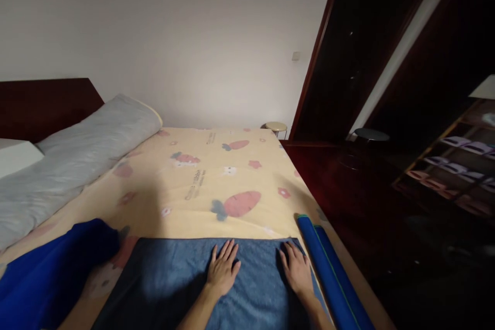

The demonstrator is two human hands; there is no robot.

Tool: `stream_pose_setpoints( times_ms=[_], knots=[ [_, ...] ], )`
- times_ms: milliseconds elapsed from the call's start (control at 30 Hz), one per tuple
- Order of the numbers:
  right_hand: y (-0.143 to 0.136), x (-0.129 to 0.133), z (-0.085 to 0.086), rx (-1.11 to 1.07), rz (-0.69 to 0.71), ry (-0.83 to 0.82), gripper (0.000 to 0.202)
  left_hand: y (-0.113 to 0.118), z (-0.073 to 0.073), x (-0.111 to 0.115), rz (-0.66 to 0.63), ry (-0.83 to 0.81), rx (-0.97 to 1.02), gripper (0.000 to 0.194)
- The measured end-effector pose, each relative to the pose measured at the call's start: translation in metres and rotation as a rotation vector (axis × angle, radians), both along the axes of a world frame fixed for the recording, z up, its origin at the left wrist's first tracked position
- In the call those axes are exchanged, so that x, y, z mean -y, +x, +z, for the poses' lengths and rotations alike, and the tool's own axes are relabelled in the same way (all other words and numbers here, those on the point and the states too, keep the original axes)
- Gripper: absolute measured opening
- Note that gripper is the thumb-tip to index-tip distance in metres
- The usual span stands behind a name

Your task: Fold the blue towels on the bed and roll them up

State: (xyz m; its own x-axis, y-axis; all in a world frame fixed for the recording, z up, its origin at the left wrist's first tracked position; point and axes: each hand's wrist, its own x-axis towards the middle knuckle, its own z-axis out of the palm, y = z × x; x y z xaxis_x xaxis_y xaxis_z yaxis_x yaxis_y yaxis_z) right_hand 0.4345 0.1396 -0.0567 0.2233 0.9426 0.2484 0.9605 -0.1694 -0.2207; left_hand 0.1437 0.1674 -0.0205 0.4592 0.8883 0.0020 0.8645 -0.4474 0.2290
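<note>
A dark blue towel lies spread on the bed, its far edge fairly straight. My left hand rests on it near the middle, palm down with the fingers apart. Toward the towel's far right corner, my right hand also lies palm down, fingers stretched out. Neither hand grips anything. Just right of the towel is a rolled or folded blue cloth with green edging. A bright blue cloth lies loosely bunched to the left.
The bed carries a yellow sheet with carrot prints. A long grey pillow lies by the dark headboard. Past the bed's right edge are a round stool, a dark stool and a shoe rack.
</note>
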Motion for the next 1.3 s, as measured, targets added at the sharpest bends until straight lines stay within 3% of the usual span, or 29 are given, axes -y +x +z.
stream_pose_setpoints(
  times_ms=[133,233,367,467,533,633,700,767,933,1133,1233,1300],
  knots=[
    [0.010,-0.003,-0.007,0.008,-0.055,-0.025,0.067,0.015,-0.005,0.004,0.028,0.082,0.016,0.055],
    [0.013,-0.008,-0.011,-0.021,-0.055,-0.112,0.070,0.020,-0.010,0.003,0.038,0.043,-0.018,0.055],
    [0.017,-0.014,0.003,-0.087,-0.040,-0.153,0.069,0.023,0.001,0.002,0.051,0.020,-0.054,0.056],
    [0.006,0.002,0.013,-0.078,-0.006,-0.057,0.070,0.020,0.010,0.020,0.049,0.145,-0.033,0.058],
    [-0.009,0.029,0.008,-0.062,0.052,0.033,0.068,0.011,0.005,0.045,0.002,0.265,-0.022,0.059],
    [-0.028,0.077,-0.010,-0.060,0.139,0.067,0.064,-0.012,-0.019,0.087,-0.054,0.431,-0.037,0.063],
    [-0.034,0.099,-0.019,-0.059,0.167,0.037,0.063,-0.026,-0.035,0.107,-0.025,0.522,-0.049,0.065],
    [-0.036,0.109,-0.019,-0.054,0.167,0.014,0.063,-0.036,-0.042,0.119,0.013,0.577,-0.057,0.066],
    [-0.041,0.128,-0.006,-0.026,0.168,0.052,0.063,-0.044,-0.033,0.133,0.006,0.532,-0.072,0.065],
    [-0.042,0.161,-0.003,-0.011,0.262,-0.033,0.057,-0.056,-0.035,0.151,-0.027,0.275,-0.039,0.064],
    [-0.029,0.172,0.006,-0.008,0.273,-0.010,0.056,-0.082,-0.020,0.156,0.033,0.257,-0.033,0.061],
    [-0.015,0.187,0.003,0.011,0.351,0.014,0.054,-0.117,-0.010,0.161,0.147,0.289,-0.049,0.060]
  ],
)
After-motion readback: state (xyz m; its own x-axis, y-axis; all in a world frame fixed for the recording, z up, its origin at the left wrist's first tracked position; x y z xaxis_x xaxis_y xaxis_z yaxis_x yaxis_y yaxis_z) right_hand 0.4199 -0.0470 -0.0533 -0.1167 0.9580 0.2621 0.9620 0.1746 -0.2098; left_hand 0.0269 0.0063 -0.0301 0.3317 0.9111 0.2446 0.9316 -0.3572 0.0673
